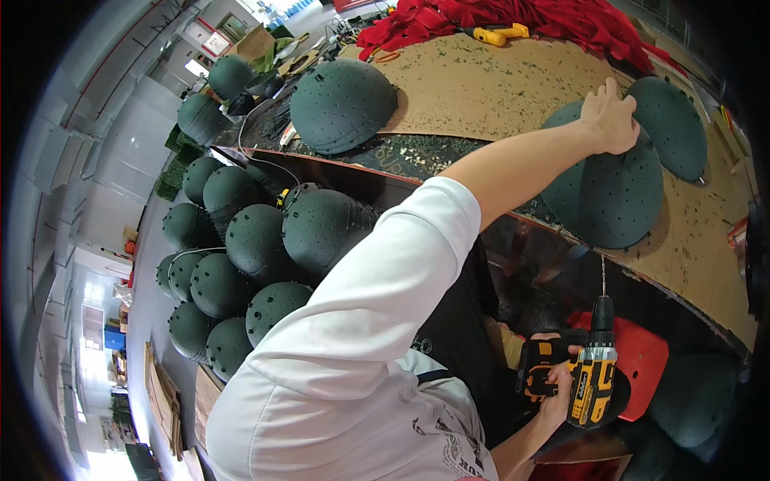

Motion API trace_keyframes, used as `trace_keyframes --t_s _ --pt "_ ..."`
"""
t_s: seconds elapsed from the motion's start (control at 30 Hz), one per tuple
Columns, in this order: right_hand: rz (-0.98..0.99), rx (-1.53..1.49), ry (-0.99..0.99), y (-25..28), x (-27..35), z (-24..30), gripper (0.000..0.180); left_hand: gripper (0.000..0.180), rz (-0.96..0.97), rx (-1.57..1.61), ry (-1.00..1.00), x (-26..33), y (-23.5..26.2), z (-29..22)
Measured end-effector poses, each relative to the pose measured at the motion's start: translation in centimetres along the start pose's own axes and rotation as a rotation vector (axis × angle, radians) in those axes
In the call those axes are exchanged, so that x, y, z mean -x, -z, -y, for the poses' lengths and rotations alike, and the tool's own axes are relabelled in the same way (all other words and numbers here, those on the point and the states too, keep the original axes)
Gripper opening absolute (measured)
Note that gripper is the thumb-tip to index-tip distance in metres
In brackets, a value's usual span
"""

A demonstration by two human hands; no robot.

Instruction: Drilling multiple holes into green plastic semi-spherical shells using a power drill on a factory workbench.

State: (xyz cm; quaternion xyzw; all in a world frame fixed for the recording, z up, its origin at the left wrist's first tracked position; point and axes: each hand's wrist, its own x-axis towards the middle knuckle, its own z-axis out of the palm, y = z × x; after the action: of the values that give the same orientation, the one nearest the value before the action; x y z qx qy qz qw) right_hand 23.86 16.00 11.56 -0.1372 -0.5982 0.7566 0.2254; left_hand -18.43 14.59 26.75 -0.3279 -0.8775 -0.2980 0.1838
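Dark green, hollow-looking half domes dotted with small holes lie on the cardboard-covered table. My left hand rests on top of the near right dome, its fingers apart and bent slightly over the far side. Low on the right, my right hand is wrapped round the grip of a yellow and black cordless drill. Its long thin drill bit points up at the near rim of that dome; whether the tip touches it I cannot tell. Another perforated dome leans close beside it on the right.
A single dome sits left on the cardboard, which is strewn with green shavings. Behind it are red cloth and a second yellow power tool. Stacked domes fill the floor at left. A red plastic seat is beside the drill.
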Motion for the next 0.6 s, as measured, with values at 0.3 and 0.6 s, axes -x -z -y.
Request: trace_keyframes --t_s 0.3,0.6 --pt "-0.121 0.062 -0.187 2.9 0.2 -3.9 0.017 0.036 -0.033 -0.039 0.005 0.0 -1.3 0.3" --pt "-0.015 -0.090 0.041 0.9 -0.7 -2.8 0.035 0.036 -0.020 -0.026 0.024 0.4 -0.3 -0.6"
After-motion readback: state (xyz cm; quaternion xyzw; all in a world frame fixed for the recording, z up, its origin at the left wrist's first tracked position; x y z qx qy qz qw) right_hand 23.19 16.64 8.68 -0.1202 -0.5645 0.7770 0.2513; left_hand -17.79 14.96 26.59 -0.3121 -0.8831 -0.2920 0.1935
